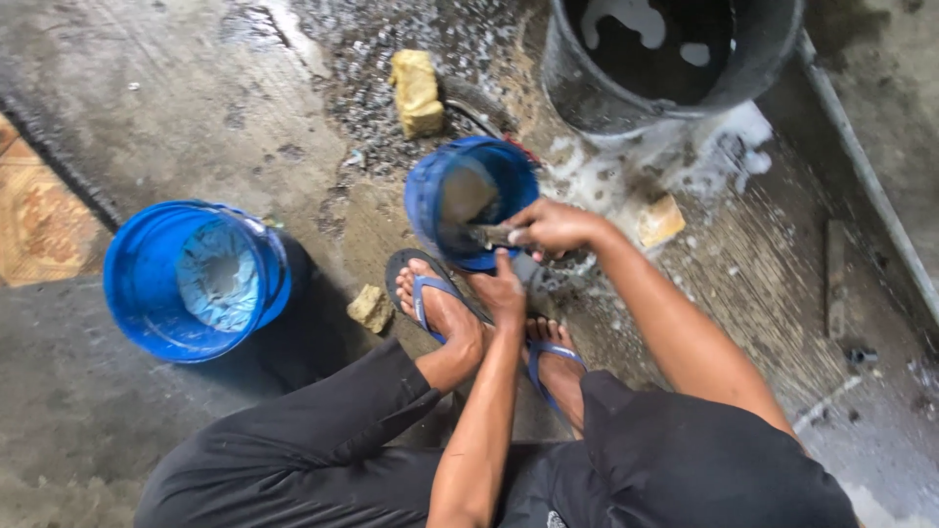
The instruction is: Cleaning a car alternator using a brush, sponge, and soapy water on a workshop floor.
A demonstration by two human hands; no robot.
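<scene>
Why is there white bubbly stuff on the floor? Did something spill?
Yes, it looks spilled: white foam spreads over the wet concrete floor beside the big black bucket. A small blue bucket also lies tipped on its side by the right hand.

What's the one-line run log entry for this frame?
right hand: grip on tool in small blue plastic bucket | left hand: at bucket's near rim, grip unclear | large blue bucket: apart, left

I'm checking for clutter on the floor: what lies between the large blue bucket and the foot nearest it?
In the head view, a small yellowish stone chunk lies on the wet concrete between the large blue bucket and the sandalled foot.
</scene>
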